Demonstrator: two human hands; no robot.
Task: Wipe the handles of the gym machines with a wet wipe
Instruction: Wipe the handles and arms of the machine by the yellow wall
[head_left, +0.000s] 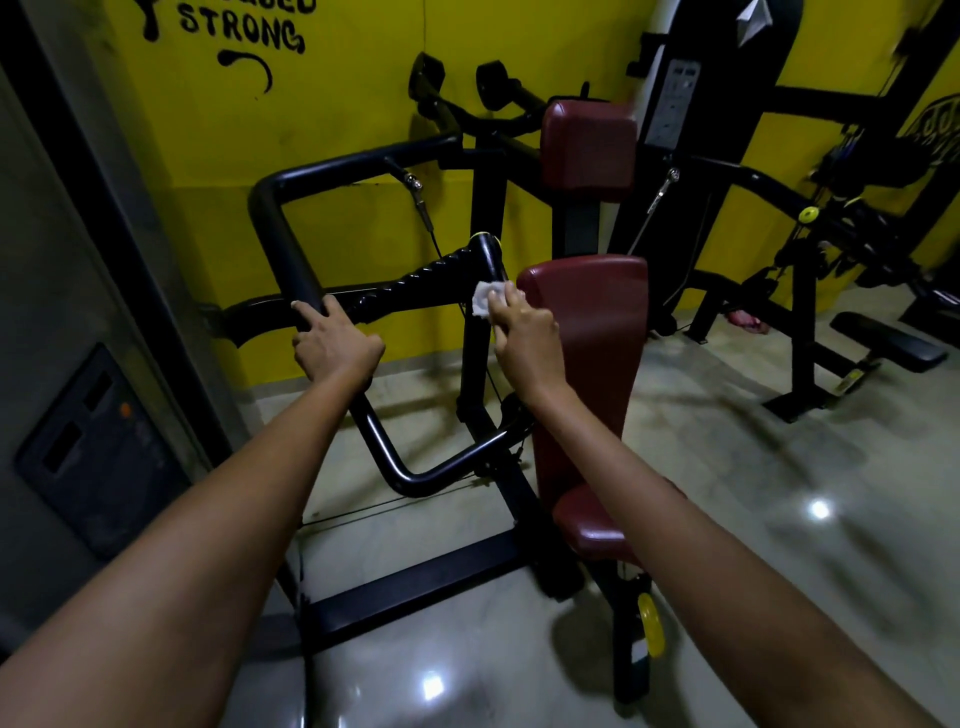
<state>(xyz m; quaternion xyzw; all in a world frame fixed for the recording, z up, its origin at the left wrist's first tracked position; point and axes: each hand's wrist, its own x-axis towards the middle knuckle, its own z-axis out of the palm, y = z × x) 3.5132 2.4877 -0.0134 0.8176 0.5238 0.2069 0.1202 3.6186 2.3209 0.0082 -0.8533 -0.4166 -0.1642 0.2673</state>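
Observation:
A black gym machine with dark red pads stands before me. My left hand (335, 343) grips its thick black frame bar (283, 228) where the bar slopes down. My right hand (522, 332) holds a crumpled white wet wipe (484, 299) against the short black handle (488, 260) that angles down from a yellow-ringed end. A ribbed black grip (436, 270) runs leftward from that same end. The wipe covers the lower part of the handle; my fingers hide its back side.
The red backrest (597, 332) and seat (592, 525) stand just right of my right hand. A grey pillar with a dark panel (98, 447) is at the left. Another black machine and bench (883, 348) sit at the right on the glossy floor. A yellow wall lies behind.

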